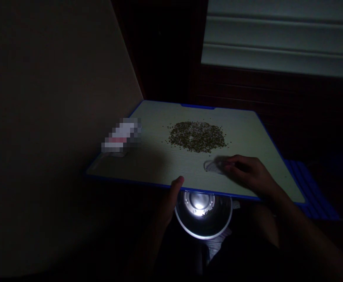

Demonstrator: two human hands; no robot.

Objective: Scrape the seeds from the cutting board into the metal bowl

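A loose patch of small brownish seeds or grains [196,136] lies spread on the pale table top [156,113]. Just in front of it, my right hand [246,170] is closed on a small clear piece with a rounded rim [214,167], held low over the table; its exact kind is unclear. At the table's near edge, the thumb of my left hand [171,199] rests on top, while its other fingers are hidden below or in the dark. Under that edge, next to my left hand, sits a shiny metal pot [204,237] with a few grains inside.
A white packet-like thing with a red band [120,137], blurred out, lies at the table's left side. A plain wall [71,70] rises on the left. Blue striped cloth or seating [312,192] shows at right. The room is dark.
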